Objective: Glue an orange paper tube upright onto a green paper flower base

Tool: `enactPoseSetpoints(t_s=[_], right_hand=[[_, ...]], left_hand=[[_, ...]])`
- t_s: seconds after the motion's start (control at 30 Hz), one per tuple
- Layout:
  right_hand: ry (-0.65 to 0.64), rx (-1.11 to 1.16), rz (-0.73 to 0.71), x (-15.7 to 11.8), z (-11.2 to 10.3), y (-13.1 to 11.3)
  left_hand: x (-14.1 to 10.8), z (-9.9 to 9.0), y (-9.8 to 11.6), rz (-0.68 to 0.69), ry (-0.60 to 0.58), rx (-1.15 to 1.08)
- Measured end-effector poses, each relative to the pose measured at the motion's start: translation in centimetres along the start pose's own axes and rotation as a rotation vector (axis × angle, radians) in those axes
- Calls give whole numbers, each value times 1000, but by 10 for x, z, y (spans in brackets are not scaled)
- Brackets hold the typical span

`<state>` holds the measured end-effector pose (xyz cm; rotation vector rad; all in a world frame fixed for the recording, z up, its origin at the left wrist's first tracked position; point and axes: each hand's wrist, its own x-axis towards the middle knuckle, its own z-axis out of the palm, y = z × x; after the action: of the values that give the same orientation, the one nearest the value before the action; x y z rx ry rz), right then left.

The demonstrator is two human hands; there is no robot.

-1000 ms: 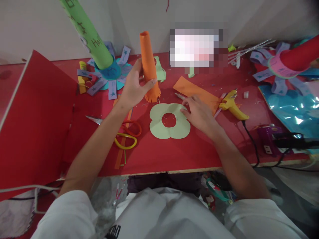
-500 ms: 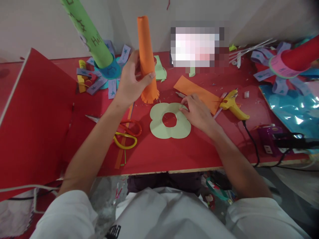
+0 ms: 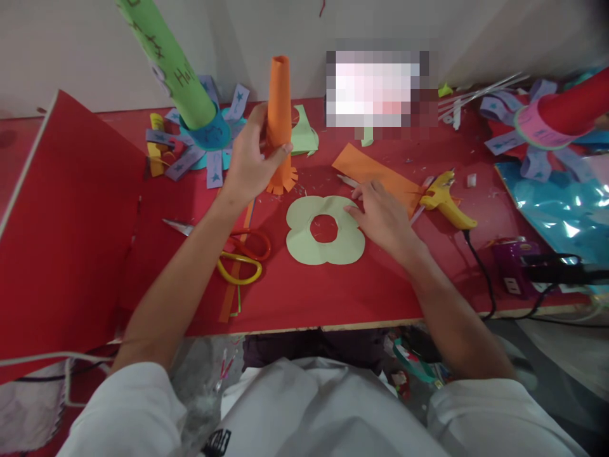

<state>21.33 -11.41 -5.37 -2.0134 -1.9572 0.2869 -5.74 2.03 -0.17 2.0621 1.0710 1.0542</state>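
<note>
pinching the orange tube (image 3: 280,95), the left hand (image 3: 248,157) has some fingers hidden behind it.

The plain orange cone (image 3: 280,114) contrasts with the pale green flower cutout (image 3: 304,244).

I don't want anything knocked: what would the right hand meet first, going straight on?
Probably the pale green flower-shaped paper, whose upper right lobe lies right at the right hand. The slim pointed tool is close too. Depth is unclear, so the grip may already touch the paper.
</note>
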Motion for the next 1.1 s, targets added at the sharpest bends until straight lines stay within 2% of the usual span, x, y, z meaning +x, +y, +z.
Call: enactPoseSetpoints(t_s=[0.27,0.47,0.63,0.77,0.93,1.1], right_hand=[[-2,56,4,0,1,5],[-36,95,14,1,0,6],[-50,119,20,2,2,9],[-29,141,0,0,3,9],[49,135,-62,-4,0,4],[-17,247,-45,-3,-3,6]], left_hand=[[2,1,-10,-49,32,20],[2,2,-20,6,-2,2],[0,0,-26,-9,10,-54],[-2,0,-26,-21,13,-58],[0,-2,-25,-5,-54,62],[-1,-5,-23,-23,-53,14]])
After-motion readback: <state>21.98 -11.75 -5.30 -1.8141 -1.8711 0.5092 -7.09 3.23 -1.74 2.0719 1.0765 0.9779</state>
